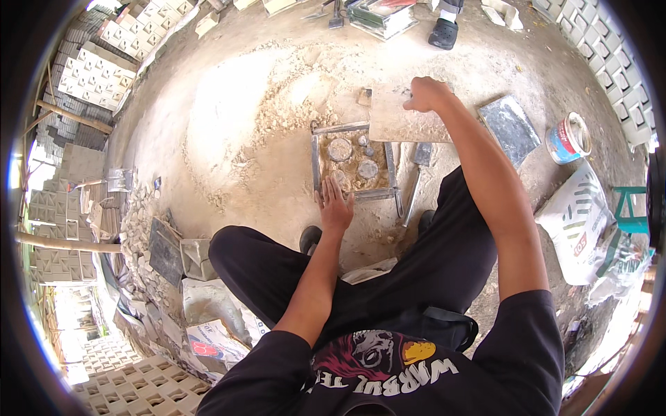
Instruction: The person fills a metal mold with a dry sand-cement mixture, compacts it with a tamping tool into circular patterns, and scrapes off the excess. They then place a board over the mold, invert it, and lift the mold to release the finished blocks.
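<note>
A square metal mould [316,158] lies on the ground in front of me, partly filled with sandy mix around round shapes. My left hand [334,206] rests at its near edge, fingers stretched out and lying over the rim. Just past the mould's far right corner, my right hand [428,95] is closed on the top of a flat, dusty plate [399,123]; what the fingers wrap round is partly hidden. A trowel [422,154] lies right of the mould, its handle toward me. A small block [364,97] shows at the plate's left edge.
Loose sandy mix [277,104] spreads beyond the mould. To the right are a dark slab [510,128], a bucket [569,139], a white sack [572,222] and a green stool [630,211]. Another person's shoe [442,33] stands at the back. Patterned blocks [97,76] are stacked at left.
</note>
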{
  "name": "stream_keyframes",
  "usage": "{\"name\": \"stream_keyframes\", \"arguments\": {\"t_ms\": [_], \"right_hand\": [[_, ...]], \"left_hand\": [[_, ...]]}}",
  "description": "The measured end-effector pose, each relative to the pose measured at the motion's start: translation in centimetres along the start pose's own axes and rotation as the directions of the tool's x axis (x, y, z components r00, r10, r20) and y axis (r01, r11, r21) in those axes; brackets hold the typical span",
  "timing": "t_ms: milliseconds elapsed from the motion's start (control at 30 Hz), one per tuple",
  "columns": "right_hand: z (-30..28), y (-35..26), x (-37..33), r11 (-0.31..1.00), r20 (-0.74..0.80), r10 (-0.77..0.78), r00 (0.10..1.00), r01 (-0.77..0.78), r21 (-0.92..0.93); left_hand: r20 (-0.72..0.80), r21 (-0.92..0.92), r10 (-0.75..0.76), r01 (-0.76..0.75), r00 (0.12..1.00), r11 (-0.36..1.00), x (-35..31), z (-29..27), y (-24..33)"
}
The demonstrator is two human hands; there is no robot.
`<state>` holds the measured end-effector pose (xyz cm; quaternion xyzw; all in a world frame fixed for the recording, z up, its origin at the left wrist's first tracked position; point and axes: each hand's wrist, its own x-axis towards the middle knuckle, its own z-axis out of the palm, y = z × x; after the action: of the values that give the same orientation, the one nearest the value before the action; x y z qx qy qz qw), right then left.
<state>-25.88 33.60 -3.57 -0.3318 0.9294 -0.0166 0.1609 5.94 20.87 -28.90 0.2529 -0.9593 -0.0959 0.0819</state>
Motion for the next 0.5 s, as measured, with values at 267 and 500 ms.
{"name": "stream_keyframes", "arguments": {"t_ms": [267,500], "right_hand": [[0.3,-1.0,0.0,0.999,0.028,-0.036,0.999,0.036,-0.005],[0.4,-0.5,-0.6,0.998,0.028,-0.027,0.999,0.029,-0.061]], "left_hand": [[0.009,-0.038,0.251,-0.250,0.968,0.967,2.2,0.7,1.1],[-0.090,0.056,0.034,-0.029,0.995,0.998,1.7,0.6,0.1]]}}
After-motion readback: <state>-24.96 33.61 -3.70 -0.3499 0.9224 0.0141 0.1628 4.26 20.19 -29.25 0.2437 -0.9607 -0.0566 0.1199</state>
